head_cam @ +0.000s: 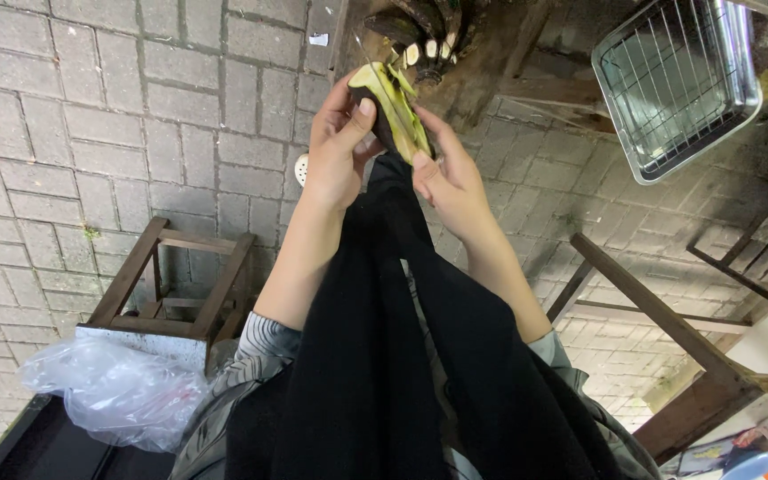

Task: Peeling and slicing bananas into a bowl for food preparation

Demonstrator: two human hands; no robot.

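Black cloth [384,356] hangs below both hands' [340,147] banana [397,107].

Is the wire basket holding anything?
No. The wire basket shows only its bare grid, while both hands hold a green plantain.

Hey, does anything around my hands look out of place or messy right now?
Nothing looks spilled or broken. Both hands, left hand and right hand, hold a partly peeled green plantain. A crumpled plastic bag lies loose beside the wooden stool.

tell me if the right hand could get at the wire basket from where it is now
Probably yes: the right hand is busy holding the green plant piece, but the wire basket sits open to its right with nothing between.
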